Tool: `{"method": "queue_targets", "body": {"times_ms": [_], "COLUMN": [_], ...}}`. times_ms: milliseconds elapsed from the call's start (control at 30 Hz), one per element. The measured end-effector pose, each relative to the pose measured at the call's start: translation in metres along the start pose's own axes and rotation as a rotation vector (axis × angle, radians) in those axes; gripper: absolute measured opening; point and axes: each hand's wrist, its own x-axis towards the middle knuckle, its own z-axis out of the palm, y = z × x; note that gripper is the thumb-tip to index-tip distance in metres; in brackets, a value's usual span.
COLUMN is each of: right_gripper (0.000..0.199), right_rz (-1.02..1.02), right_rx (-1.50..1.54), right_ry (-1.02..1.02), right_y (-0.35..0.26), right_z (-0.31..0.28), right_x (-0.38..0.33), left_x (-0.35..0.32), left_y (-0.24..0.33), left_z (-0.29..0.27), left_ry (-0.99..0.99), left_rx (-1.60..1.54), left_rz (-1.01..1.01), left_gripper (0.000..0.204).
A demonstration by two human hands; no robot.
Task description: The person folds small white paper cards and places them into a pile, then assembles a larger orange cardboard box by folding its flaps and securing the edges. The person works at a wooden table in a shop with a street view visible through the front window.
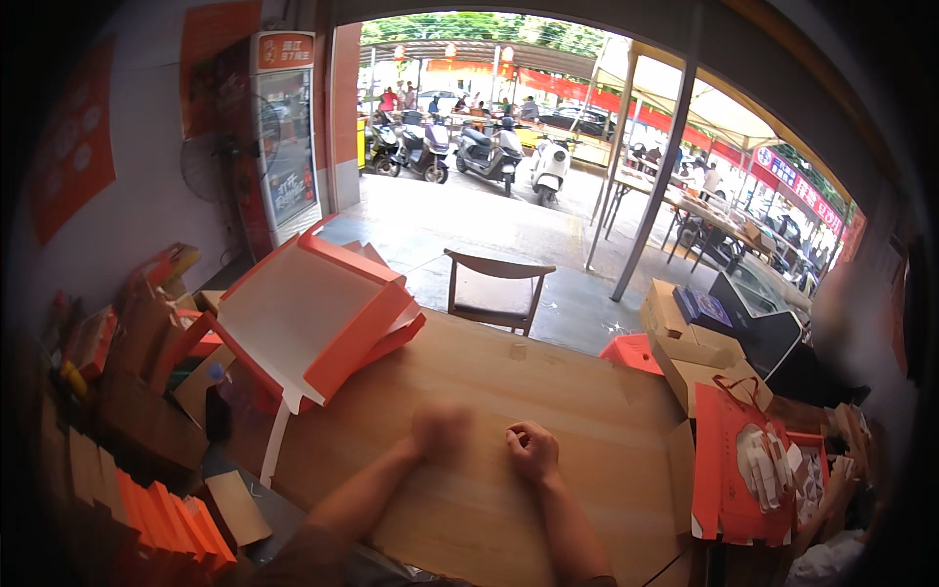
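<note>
My left hand [442, 430] is over the middle of the brown table [577, 391], smeared by motion, so its fingers cannot be read. To its right, my right hand [534, 451] is closed with the fingers curled in. Whatever it may hold is hidden inside the curl. Both forearms reach in from the lower edge. The nearest thing to my left hand is a stack of red-orange boxes [354, 328] at the table's far left; the top one is a shallow open tray with a pale inside.
Folded orange cartons [161, 519] stand at lower left. On the right are cardboard boxes [694, 354], a red gift box [719, 460] with white packets, and another person's hand [836, 479]. A chair [499, 284] stands beyond the table, with parked scooters [489, 152] outside.
</note>
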Motion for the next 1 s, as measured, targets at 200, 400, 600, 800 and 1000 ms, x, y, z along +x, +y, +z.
{"method": "queue_targets", "body": {"times_ms": [200, 400, 600, 800, 1000], "right_gripper": [0.018, 0.020, 0.020, 0.022, 0.021], "right_rz": [-0.008, 0.002, 0.028, 0.025, 0.036], "right_rx": [0.018, 0.016, 0.028, 0.073, 0.039], "right_ry": [0.006, 0.022, 0.025, 0.040, 0.063], "right_y": [-0.010, -0.013, -0.015, -0.008, -0.009], "right_z": [-0.001, -0.004, 0.001, -0.003, -0.011], "right_x": [-0.002, -0.004, -0.002, -0.001, -0.003], "left_x": [-0.005, -0.005, -0.012, -0.026, -0.064], "left_y": [0.003, -0.008, -0.006, 0.108, 0.111], "left_z": [-0.005, 0.001, -0.010, -0.084, -0.202], "left_ry": [0.001, -0.010, 0.009, 0.226, 0.573], "left_rx": [0.050, 0.095, 0.153, 0.035, 0.007], "left_rz": [-0.004, 0.046, 0.162, 0.237, 0.080], "left_gripper": [0.013, 0.014, 0.015, 0.020, 0.040]}}
